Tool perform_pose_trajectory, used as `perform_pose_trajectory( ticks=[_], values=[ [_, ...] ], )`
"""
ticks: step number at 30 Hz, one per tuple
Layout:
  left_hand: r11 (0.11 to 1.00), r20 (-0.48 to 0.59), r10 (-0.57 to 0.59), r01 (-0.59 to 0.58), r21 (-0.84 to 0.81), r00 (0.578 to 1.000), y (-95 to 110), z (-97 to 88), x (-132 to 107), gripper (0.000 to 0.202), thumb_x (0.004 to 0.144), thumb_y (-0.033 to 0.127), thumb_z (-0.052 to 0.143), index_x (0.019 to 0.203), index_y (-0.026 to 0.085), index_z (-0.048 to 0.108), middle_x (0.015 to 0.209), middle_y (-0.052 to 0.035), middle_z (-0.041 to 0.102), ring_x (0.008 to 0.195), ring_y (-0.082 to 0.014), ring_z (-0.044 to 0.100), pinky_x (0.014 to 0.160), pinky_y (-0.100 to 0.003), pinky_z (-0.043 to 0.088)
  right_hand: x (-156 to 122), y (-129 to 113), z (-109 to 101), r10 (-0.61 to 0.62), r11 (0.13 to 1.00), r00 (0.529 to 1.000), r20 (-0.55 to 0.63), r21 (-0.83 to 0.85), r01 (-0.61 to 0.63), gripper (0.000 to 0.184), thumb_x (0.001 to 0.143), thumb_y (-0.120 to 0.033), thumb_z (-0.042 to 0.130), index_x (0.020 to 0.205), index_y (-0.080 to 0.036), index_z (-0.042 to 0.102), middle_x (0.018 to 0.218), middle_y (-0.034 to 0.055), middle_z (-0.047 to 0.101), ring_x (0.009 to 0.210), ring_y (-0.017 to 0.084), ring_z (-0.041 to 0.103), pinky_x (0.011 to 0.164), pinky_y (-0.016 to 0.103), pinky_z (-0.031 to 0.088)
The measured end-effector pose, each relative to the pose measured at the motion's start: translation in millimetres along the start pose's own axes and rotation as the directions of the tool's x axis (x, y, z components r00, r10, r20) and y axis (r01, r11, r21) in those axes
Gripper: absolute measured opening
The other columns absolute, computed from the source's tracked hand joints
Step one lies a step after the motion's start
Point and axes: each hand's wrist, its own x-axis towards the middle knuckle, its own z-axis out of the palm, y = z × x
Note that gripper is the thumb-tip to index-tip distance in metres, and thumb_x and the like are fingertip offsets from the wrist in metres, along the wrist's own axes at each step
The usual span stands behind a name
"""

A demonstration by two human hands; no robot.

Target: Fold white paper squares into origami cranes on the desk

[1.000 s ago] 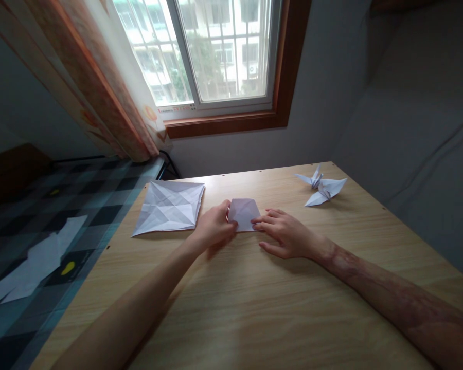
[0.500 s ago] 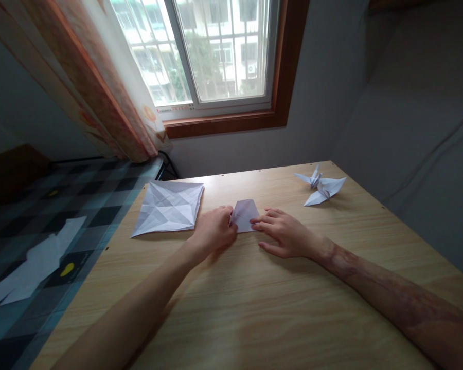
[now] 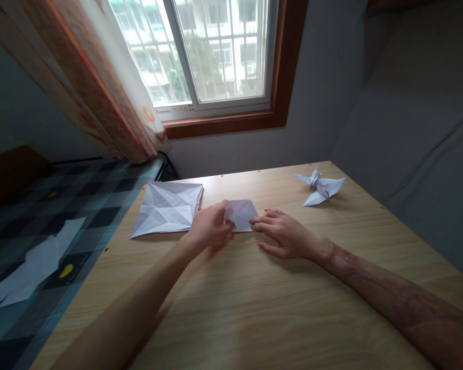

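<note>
A small folded piece of white paper (image 3: 242,213) lies on the wooden table, its top corners slanted. Its left side is pinched between the thumb and fingers of my left hand (image 3: 211,225). My right hand (image 3: 283,234) lies with stretched, slightly spread fingers, and its fingertips touch the paper's lower right corner. Left of my left hand is a creased sheet stack (image 3: 170,208), its top square crossed by fold lines. Two white paper cranes (image 3: 324,191) sit near the table's back right.
The light wooden table (image 3: 231,308) fills the front. On the left, a bed with a checked cover (image 3: 111,200) carries loose white paper scraps (image 3: 38,264). Behind the table are a barred window (image 3: 224,56) and an orange curtain (image 3: 111,103).
My left hand has shifted slightly left, and the left part of the folded paper now spreads wider. My right hand stays in place at the corner.
</note>
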Motion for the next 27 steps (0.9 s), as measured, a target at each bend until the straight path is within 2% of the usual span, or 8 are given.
perform_pose_trajectory(
  ticks=[5, 10, 13, 15, 18, 21, 24, 27],
  values=[
    [0.999, -0.008, -0.024, 0.023, -0.028, 1.0, 1, 2.9, 1, 0.025, 0.078, 0.025, 0.072, 0.103, 0.026, 0.071, 0.099, -0.0061, 0.08, 0.09, -0.0286, 0.073, 0.072, -0.032, 0.044, 0, 0, 0, -0.009, 1.0, 1.0, 0.002, -0.008, 0.009, 0.044, 0.099, -0.036, 0.071, 0.141, -0.022, 0.068, 0.144, 0.0138, 0.074, 0.125, 0.033, 0.069, 0.121, 0.057, 0.045],
    [0.992, -0.042, -0.099, 0.095, -0.086, 0.994, -9, -1.3, 10, 0.012, 0.081, 0.03, 0.068, 0.091, 0.024, 0.065, 0.08, -0.0016, 0.073, 0.073, -0.0235, 0.067, 0.065, -0.031, 0.04, 0, 1, 0, -0.011, 1.0, 1.0, 0.001, -0.012, 0.011, 0.045, 0.1, -0.037, 0.071, 0.142, -0.022, 0.068, 0.144, 0.0128, 0.074, 0.124, 0.033, 0.069, 0.121, 0.056, 0.046],
    [0.97, -0.101, -0.084, 0.058, -0.236, 0.991, -18, -0.4, 18, 0.011, 0.082, 0.032, 0.065, 0.082, 0.023, 0.06, 0.075, 0.0012, 0.068, 0.067, -0.0187, 0.063, 0.065, -0.029, 0.041, 0, 1, 0, -0.006, 1.0, 1.0, 0.002, -0.006, 0.006, 0.045, 0.099, -0.036, 0.072, 0.141, -0.022, 0.069, 0.143, 0.0131, 0.074, 0.123, 0.032, 0.07, 0.12, 0.056, 0.046],
    [0.938, -0.137, -0.074, 0.022, -0.346, 0.988, -25, 2.1, 23, 0.015, 0.083, 0.036, 0.063, 0.082, 0.021, 0.062, 0.08, 0.0005, 0.069, 0.067, -0.017, 0.062, 0.067, -0.029, 0.044, 0, 0, -1, -0.004, 1.0, 1.0, -0.003, -0.007, 0.004, 0.045, 0.098, -0.034, 0.072, 0.141, -0.022, 0.07, 0.143, 0.0134, 0.074, 0.123, 0.032, 0.07, 0.119, 0.056, 0.047],
    [0.874, -0.181, -0.104, 0.004, -0.485, 0.978, -34, 6.5, 29, 0.023, 0.081, 0.038, 0.063, 0.092, 0.02, 0.071, 0.092, -0.0027, 0.074, 0.073, -0.0188, 0.065, 0.069, -0.031, 0.048, 1, -1, -1, -0.006, 1.0, 1.0, -0.016, -0.011, 0.006, 0.044, 0.098, -0.033, 0.072, 0.141, -0.021, 0.071, 0.141, 0.0137, 0.076, 0.122, 0.032, 0.071, 0.119, 0.055, 0.048],
    [0.812, -0.162, -0.148, 0.026, -0.583, 0.976, -40, 8.8, 32, 0.028, 0.077, 0.037, 0.065, 0.097, 0.019, 0.073, 0.097, -0.0044, 0.075, 0.074, -0.0197, 0.067, 0.07, -0.032, 0.051, 1, 0, 0, -0.014, 1.0, 0.999, -0.043, -0.01, 0.014, 0.042, 0.098, -0.031, 0.073, 0.139, -0.021, 0.073, 0.139, 0.0125, 0.078, 0.124, 0.032, 0.071, 0.118, 0.054, 0.05],
    [0.785, -0.132, -0.168, 0.052, -0.618, 0.977, -44, 8.3, 33, 0.025, 0.077, 0.038, 0.067, 0.093, 0.018, 0.071, 0.094, -0.0041, 0.074, 0.072, -0.0193, 0.067, 0.068, -0.032, 0.053, 0, 0, 1, -0.005, 1.0, 0.997, -0.08, -0.004, 0.004, 0.038, 0.096, -0.028, 0.074, 0.134, -0.022, 0.075, 0.136, 0.0101, 0.08, 0.133, 0.034, 0.068, 0.118, 0.055, 0.051],
    [0.829, -0.144, -0.163, 0.057, -0.557, 0.976, -48, 6.7, 33, 0.023, 0.079, 0.039, 0.068, 0.09, 0.019, 0.069, 0.09, -0.0038, 0.074, 0.073, -0.0204, 0.068, 0.068, -0.032, 0.052, -1, 2, 3, 0.013, 1.0, 0.993, -0.117, 0.008, -0.012, 0.034, 0.096, -0.024, 0.074, 0.13, -0.024, 0.078, 0.132, 0.0084, 0.081, 0.142, 0.035, 0.064, 0.12, 0.057, 0.05]
  ],
)
